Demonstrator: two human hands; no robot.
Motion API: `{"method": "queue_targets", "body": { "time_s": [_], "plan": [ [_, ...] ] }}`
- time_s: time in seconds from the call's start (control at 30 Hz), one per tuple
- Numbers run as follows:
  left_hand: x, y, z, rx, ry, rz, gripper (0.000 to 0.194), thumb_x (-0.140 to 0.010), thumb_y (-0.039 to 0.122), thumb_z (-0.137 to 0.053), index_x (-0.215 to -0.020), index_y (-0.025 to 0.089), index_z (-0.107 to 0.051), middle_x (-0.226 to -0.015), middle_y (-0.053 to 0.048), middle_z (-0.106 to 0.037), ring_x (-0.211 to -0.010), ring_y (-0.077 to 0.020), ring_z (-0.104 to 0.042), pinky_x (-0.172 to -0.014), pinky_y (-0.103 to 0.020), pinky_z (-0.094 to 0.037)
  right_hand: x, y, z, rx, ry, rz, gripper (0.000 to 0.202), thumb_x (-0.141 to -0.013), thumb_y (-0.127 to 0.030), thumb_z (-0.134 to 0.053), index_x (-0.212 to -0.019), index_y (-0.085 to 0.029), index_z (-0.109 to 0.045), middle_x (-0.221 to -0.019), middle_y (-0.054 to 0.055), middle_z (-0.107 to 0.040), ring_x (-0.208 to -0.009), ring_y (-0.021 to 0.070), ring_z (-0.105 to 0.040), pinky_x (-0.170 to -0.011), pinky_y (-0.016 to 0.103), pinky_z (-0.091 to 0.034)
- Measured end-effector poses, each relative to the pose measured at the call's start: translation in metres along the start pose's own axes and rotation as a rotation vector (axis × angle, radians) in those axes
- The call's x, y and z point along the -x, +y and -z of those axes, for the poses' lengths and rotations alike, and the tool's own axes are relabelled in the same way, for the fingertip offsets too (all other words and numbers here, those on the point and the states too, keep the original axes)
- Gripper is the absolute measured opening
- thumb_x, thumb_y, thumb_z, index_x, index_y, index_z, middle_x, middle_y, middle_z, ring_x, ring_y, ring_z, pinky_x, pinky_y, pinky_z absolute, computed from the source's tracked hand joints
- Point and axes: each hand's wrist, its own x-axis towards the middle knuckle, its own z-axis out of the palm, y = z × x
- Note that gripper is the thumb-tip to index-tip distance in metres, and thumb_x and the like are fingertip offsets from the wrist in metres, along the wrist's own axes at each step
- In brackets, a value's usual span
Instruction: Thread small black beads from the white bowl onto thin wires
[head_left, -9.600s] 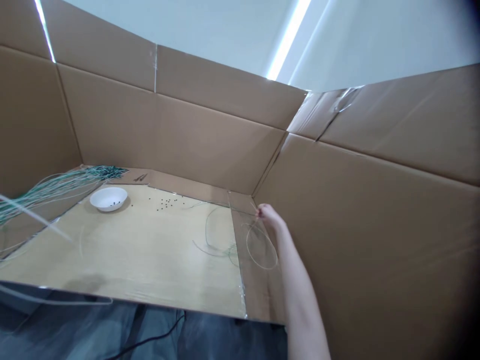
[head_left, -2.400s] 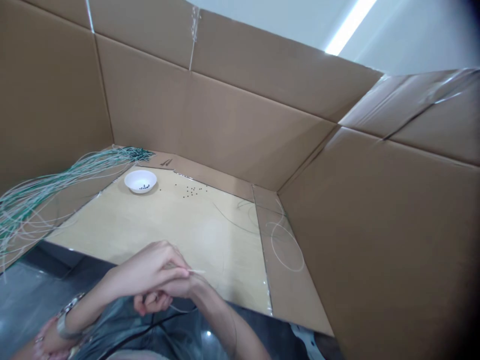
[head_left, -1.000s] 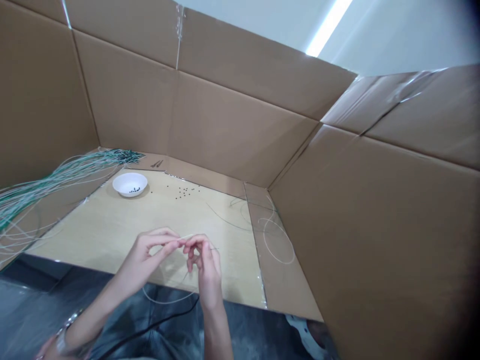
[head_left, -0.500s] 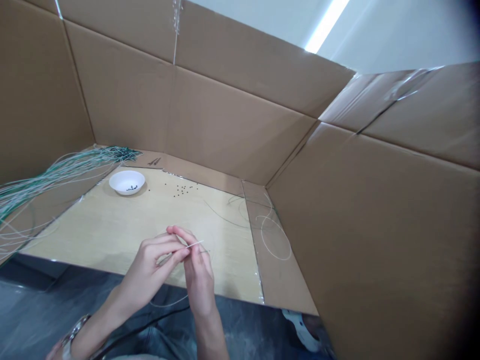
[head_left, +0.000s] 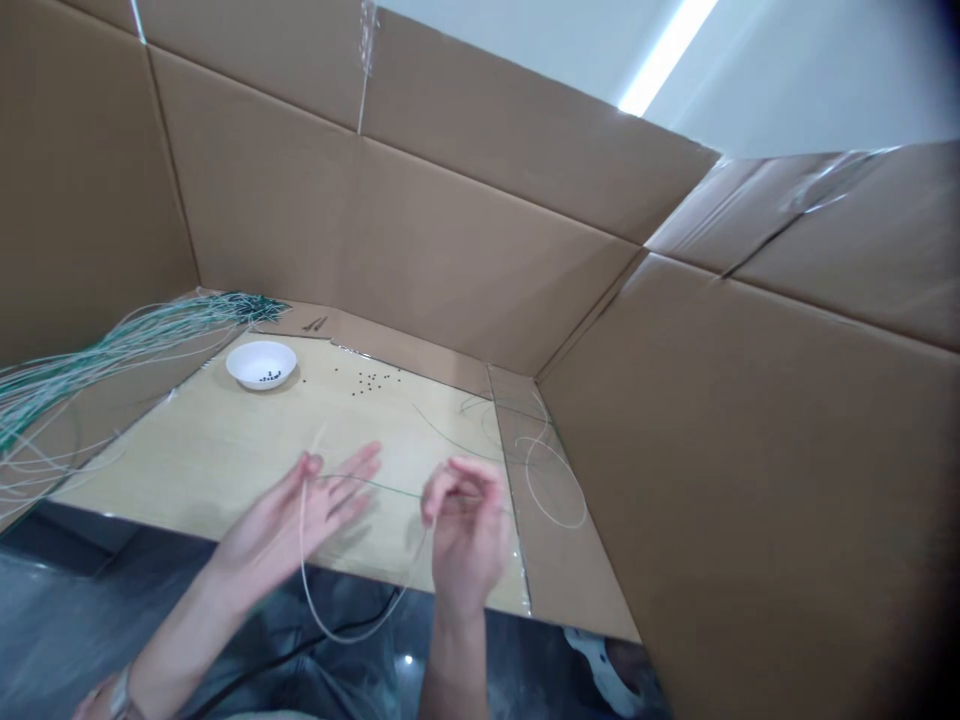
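My left hand [head_left: 289, 515] pinches a thin white cord between thumb and forefinger, its other fingers spread out. The white cord [head_left: 305, 560] hangs from it in a loop below the table edge and rises to my right hand [head_left: 466, 530]. A thin green cord [head_left: 386, 487] runs nearly straight between both hands. My right hand's fingers are curled round the cords, somewhat blurred. Both hands hover above the front of the pale tabletop [head_left: 247, 450]. Whether a bead sits on the cords I cannot make out.
A white bowl [head_left: 262, 364] with small dark beads stands at the back left. Several loose beads [head_left: 371, 381] lie right of it. Green and white cords [head_left: 150, 340] are bundled at left; loose cords [head_left: 556, 485] lie at right. Cardboard walls [head_left: 480, 260] surround the table.
My hands were together and have moved apart, the right one going right and the left one slightly left. The green cord now stretches between them and the white loop hangs wider.
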Motion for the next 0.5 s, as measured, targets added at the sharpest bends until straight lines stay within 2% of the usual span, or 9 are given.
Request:
{"method": "queue_targets", "body": {
  "time_s": [0.1, 0.17, 0.27, 0.37, 0.43, 0.5],
  "plan": [
    [-0.005, 0.029, -0.005, 0.145, 0.227, -0.176, 0.050, -0.099, 0.023, -0.025, -0.065, 0.017, -0.061, -0.101, -0.009, -0.064, -0.099, -0.0188, -0.065, -0.081, -0.039, -0.056, -0.004, -0.007, 0.041, -0.038, 0.180, 0.038, 0.029, -0.090, -0.052, -0.044, -0.088, -0.026, -0.057, -0.046, -0.009, -0.033, -0.041, 0.0090, -0.034, -0.040, 0.017, -0.028],
    [-0.002, 0.049, -0.006, 0.155, 0.284, -0.303, 0.049, -0.099, 0.024, -0.022, -0.065, 0.016, -0.057, -0.086, -0.008, -0.062, -0.080, -0.0150, -0.066, -0.073, -0.035, -0.058, -0.010, -0.014, 0.082, -0.033, 0.334, 0.063, 0.025, -0.090, -0.047, -0.047, -0.086, -0.024, -0.054, -0.049, -0.009, -0.028, -0.042, 0.0077, -0.029, -0.039, 0.015, -0.024],
    [0.007, 0.071, -0.007, 0.105, 0.279, -0.474, 0.047, -0.099, 0.022, -0.019, -0.065, 0.015, -0.052, -0.072, -0.004, -0.055, -0.062, -0.0109, -0.059, -0.065, -0.030, -0.058, -0.022, -0.029, 0.147, 0.021, 0.546, 0.104, 0.026, -0.090, -0.041, -0.047, -0.076, -0.020, -0.049, -0.050, -0.010, -0.026, -0.041, 0.0061, -0.025, -0.038, 0.015, -0.022],
    [0.016, 0.082, -0.005, 0.010, 0.280, -0.591, 0.046, -0.099, 0.019, -0.016, -0.066, 0.015, -0.048, -0.067, -0.001, -0.050, -0.057, -0.0077, -0.052, -0.069, -0.029, -0.057, -0.037, -0.043, 0.200, 0.129, 0.726, 0.116, 0.035, -0.094, -0.044, -0.038, -0.072, -0.018, -0.045, -0.051, -0.009, -0.026, -0.040, 0.0050, -0.024, -0.037, 0.017, -0.021],
    [0.021, 0.086, -0.002, -0.083, 0.257, -0.665, 0.044, -0.100, 0.022, -0.018, -0.067, 0.015, -0.046, -0.065, 0.002, -0.048, -0.056, -0.0045, -0.049, -0.074, -0.023, -0.056, -0.049, -0.047, 0.224, 0.239, 0.822, 0.094, 0.035, -0.094, -0.046, -0.041, -0.080, -0.015, -0.050, -0.058, -0.008, -0.037, -0.041, 0.0034, -0.028, -0.038, 0.017, -0.025],
    [0.024, 0.088, 0.002, -0.219, 0.215, -0.731, 0.039, -0.100, 0.024, -0.025, -0.067, 0.015, -0.044, -0.061, 0.005, -0.041, -0.053, -0.0014, -0.043, -0.069, -0.012, -0.051, -0.062, -0.043, 0.237, 0.375, 0.873, 0.026, 0.031, -0.093, -0.044, -0.046, -0.092, -0.014, -0.054, -0.070, -0.004, -0.051, -0.049, 0.0045, -0.042, -0.043, 0.018, -0.036]
  ]
}}
